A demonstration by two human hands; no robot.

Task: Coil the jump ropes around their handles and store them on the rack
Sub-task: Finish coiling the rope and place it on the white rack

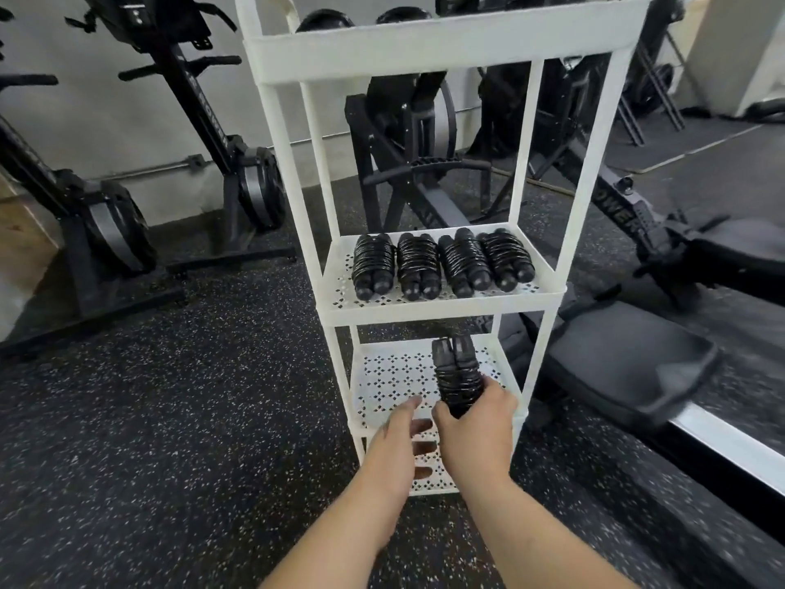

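The right hand point(475, 423) holds a coiled rope point(456, 376) by its near end, over the lower shelf point(395, 376) of the rack point(522, 163). Its long axis runs away from the person, handle ends pointing toward the back of the shelf. The left hand point(403, 435) hangs just beside it, fingers loosely spread, empty. Four coiled ropes point(441, 263) lie side by side on the middle shelf, so this one likely goes down flat, straight ahead.

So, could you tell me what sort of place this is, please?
Most likely a gym: rowing machines stand along the wall, the floor is speckled rubber, and a white rack stores coiled jump ropes.
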